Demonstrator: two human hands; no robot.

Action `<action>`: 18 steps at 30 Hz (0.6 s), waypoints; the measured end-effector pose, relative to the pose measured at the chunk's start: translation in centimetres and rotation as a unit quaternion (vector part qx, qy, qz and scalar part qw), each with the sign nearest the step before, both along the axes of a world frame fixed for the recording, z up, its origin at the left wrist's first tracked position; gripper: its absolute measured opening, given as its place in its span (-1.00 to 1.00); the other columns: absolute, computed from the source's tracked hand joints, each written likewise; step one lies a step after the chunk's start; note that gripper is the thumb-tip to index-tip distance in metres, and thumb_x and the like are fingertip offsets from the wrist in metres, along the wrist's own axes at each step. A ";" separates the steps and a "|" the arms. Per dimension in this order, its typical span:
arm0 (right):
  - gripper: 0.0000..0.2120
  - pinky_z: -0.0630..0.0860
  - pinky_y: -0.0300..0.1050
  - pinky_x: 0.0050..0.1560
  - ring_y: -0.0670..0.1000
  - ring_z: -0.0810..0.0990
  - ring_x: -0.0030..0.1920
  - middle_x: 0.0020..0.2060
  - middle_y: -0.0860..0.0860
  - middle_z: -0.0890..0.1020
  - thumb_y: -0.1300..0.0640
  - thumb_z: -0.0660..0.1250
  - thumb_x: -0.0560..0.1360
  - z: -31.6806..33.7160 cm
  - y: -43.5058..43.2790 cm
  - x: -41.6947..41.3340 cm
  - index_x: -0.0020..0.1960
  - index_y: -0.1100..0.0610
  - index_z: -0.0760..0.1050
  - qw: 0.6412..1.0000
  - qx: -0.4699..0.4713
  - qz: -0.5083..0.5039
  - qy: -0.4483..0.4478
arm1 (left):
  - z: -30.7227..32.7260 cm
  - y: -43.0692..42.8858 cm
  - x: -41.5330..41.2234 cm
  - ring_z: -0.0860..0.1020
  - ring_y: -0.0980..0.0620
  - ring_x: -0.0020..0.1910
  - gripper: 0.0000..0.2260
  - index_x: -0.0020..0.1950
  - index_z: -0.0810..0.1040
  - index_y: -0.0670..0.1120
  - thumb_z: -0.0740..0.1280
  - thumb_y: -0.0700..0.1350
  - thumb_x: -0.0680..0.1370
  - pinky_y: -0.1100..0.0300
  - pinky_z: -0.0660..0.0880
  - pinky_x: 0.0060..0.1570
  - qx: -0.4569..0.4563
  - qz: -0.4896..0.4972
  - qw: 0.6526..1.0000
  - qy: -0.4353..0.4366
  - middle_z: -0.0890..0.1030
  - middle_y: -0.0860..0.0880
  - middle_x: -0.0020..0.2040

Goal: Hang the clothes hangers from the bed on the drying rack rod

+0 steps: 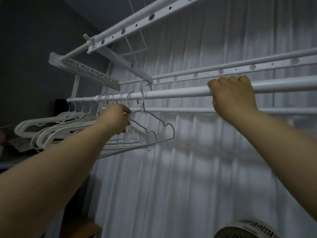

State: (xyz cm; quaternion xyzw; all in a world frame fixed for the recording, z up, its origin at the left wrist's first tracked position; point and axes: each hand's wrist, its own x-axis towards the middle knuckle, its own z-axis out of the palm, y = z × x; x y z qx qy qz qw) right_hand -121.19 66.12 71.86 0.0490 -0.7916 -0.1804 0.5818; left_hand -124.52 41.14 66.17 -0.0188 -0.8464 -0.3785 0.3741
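The white drying rack rod point(171, 93) runs across the view at head height. Several white hangers point(56, 127) hang bunched along its left part. Rightmost of them, a thin wire hanger point(154, 121) has its hook above the rod, not clearly seated on it. My left hand point(118, 117) reaches up under the rod and pinches the necks of the hangers just below their hooks. My right hand point(233, 95) grips the rod farther right, fingers curled over the top. The bed is out of view.
More white rack bars point(223, 69) run above and behind the rod, and a thinner bar point(188, 109) below it. A white curtain point(188, 169) hangs behind. A round fan point(257, 229) sits at the bottom right. Dark wall and shelf items are at the left.
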 end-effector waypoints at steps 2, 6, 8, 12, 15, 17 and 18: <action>-0.67 0.23 0.04 0.18 0.20 0.44 0.15 0.12 0.18 0.53 0.31 0.19 0.48 0.0 0.1 -0.2 0.24 0.20 0.38 1.000 0.004 0.002 0.010 | -0.1 -0.1 -0.7 0.47 0.02 -0.44 -0.70 0.32 0.41 -0.17 0.13 -0.28 0.59 0.29 0.43 -0.61 0.008 -0.003 1.000 -0.004 0.55 -0.13 -0.09; -0.66 0.21 0.04 0.17 0.21 0.43 0.18 0.15 0.18 0.52 0.30 0.17 0.49 0.0 0.1 -0.6 0.26 0.21 0.36 1.000 0.005 0.012 0.016 | -0.8 -0.8 -2.1 0.49 0.00 -0.43 -0.71 0.29 0.45 -0.16 0.14 -0.28 0.58 0.21 0.45 -0.43 0.012 0.007 1.000 -0.012 0.56 -0.13 -0.11; -0.66 0.21 0.04 0.17 0.21 0.42 0.17 0.14 0.18 0.52 0.31 0.16 0.49 0.0 0.1 -0.7 0.26 0.21 0.36 1.000 0.007 0.014 0.019 | -1.0 -0.9 -2.6 0.49 0.01 -0.44 -0.71 0.28 0.46 -0.17 0.14 -0.27 0.58 0.20 0.44 -0.40 0.011 0.006 1.000 -0.013 0.56 -0.12 -0.12; -0.68 0.21 0.04 0.17 0.21 0.43 0.16 0.12 0.18 0.53 0.31 0.17 0.49 -0.1 0.1 -0.9 0.24 0.21 0.37 1.000 0.006 0.013 0.026 | -1.3 -1.1 -3.0 0.48 0.01 -0.44 -0.70 0.30 0.44 -0.18 0.12 -0.29 0.59 0.31 0.42 -0.61 0.001 0.002 1.000 -0.025 0.55 -0.15 -0.09; -0.65 0.22 0.03 0.20 0.21 0.42 0.17 0.14 0.17 0.52 0.29 0.21 0.48 -0.2 0.0 -1.2 0.25 0.19 0.36 0.999 0.007 0.023 0.031 | -1.4 -1.5 -3.2 0.49 0.02 -0.44 -0.70 0.30 0.44 -0.18 0.13 -0.28 0.59 0.25 0.42 -0.55 -0.005 0.008 1.000 -0.028 0.55 -0.14 -0.11; -0.62 0.28 0.05 0.22 0.24 0.47 0.13 0.09 0.20 0.55 0.32 0.29 0.42 -0.6 -0.2 -1.9 0.23 0.22 0.41 0.998 0.028 0.030 0.052 | -1.5 -1.9 -3.2 0.51 -0.02 -0.41 -0.72 0.27 0.46 -0.17 0.14 -0.27 0.59 0.20 0.42 -0.46 -0.009 0.023 0.999 -0.027 0.57 -0.15 -0.10; -0.60 0.34 0.07 0.21 0.26 0.52 0.06 0.03 0.23 0.59 0.35 0.36 0.35 -0.8 -0.2 -2.4 0.18 0.25 0.46 0.996 0.042 0.038 0.071 | -1.5 -2.0 -3.1 0.55 -0.06 -0.37 -0.73 0.25 0.48 -0.18 0.14 -0.25 0.59 0.17 0.46 -0.40 -0.015 0.034 0.999 -0.027 0.59 -0.16 -0.07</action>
